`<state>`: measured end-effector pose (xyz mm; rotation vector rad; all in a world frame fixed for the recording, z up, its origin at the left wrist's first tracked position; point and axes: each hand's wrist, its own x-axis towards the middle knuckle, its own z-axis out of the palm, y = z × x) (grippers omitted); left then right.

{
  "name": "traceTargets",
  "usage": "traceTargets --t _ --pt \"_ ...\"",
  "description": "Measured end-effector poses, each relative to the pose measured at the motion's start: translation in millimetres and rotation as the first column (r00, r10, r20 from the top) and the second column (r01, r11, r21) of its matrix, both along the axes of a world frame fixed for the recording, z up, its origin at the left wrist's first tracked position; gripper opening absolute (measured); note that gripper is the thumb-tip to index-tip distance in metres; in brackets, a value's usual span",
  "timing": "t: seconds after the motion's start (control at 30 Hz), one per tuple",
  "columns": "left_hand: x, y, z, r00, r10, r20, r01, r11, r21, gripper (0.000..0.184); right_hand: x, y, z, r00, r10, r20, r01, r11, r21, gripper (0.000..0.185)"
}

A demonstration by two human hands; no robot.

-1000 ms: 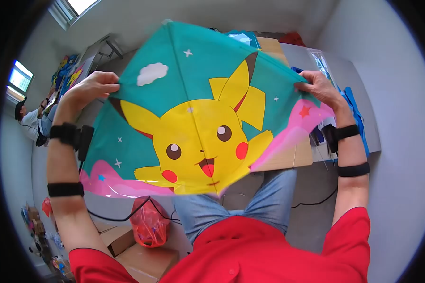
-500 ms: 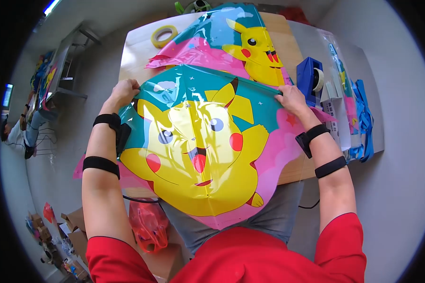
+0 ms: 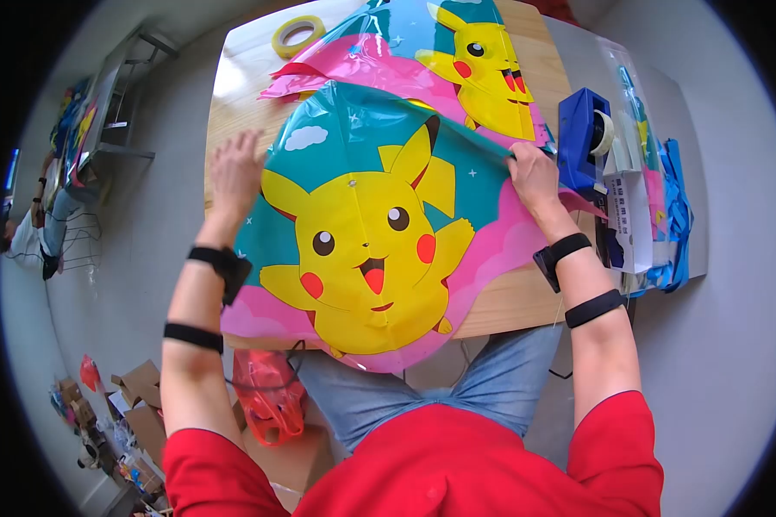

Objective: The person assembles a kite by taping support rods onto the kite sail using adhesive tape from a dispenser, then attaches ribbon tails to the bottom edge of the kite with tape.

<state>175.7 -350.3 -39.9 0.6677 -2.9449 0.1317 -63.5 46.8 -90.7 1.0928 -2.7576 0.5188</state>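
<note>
A glossy printed plastic kite sheet with a yellow cartoon figure on teal and pink lies across the near part of the table, its lower tip over the front edge. My right hand is closed on the sheet's upper right edge, fingers pinched. Beside the upper left edge, my left hand is raised with its fingers apart, slightly blurred and holding nothing. A second sheet of the same print lies folded farther back, partly under the first.
A wooden table carries a yellow tape roll at the back left. On the right stand a blue tape dispenser and a white box. A red plastic bag is below the front edge, left of my legs.
My left hand has let go of the sheet's left corner and opened. The sheet has come down flatter onto the table. My right hand keeps its grip on the right edge.
</note>
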Motion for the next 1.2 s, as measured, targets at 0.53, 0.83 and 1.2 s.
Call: traceTargets --t 0.53,0.83,1.2 --pt "103 132 -44 0.986 -0.146 0.079 0.123 0.963 0.241 0.071 15 -8 41 0.96 -0.275 0.048 0.271 0.96 0.067 0.019" --pt "81 149 -35 0.979 -0.206 -0.009 0.2 0.942 0.269 0.071 125 -23 16 0.943 0.291 -0.16 -0.296 0.955 -0.007 0.064" --pt "84 182 -40 0.933 -0.332 0.139 0.285 0.918 0.276 0.077 189 -36 -6 0.933 0.35 0.085 -0.358 0.928 0.101 0.082"
